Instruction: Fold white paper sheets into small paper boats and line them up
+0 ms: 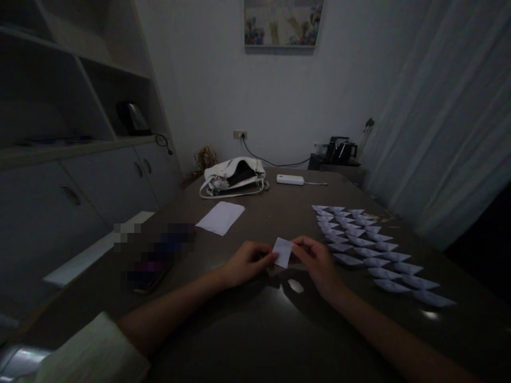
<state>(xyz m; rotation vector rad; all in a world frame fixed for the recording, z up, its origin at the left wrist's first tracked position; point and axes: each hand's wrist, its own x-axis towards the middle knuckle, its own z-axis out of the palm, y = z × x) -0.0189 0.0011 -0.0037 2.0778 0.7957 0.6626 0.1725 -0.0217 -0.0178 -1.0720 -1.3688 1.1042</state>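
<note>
A small folded piece of white paper (282,252) is held up just over the table, between both hands. My left hand (248,263) pinches its left edge with thumb and forefinger. On the opposite side, my right hand (315,261) grips the upper right edge, its other fingers curled behind the paper. To the right stand several rows of folded paper boats (362,252), close to my right hand but apart from it. A stack of white paper sheets (221,217) lies flat beyond my left hand.
On the dark table (247,340), a white handbag (233,177) sits open at the far side. Beside it lies a white power bank (290,180) with a short strap or cable. A phone-like object (154,268), partly blurred out, rests at the left.
</note>
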